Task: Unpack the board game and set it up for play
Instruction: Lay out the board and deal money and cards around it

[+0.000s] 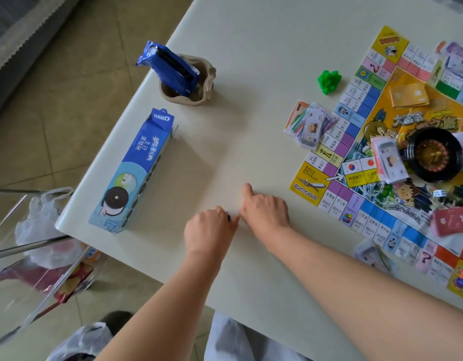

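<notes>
Left of the hands [211, 230] [264, 209], a blue box [136, 168] reads OREO.

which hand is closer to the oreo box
Left. The left hand lies just right of the Oreo box, near its closer end; the right hand sits farther right, beyond the left hand, toward the game board.
</notes>
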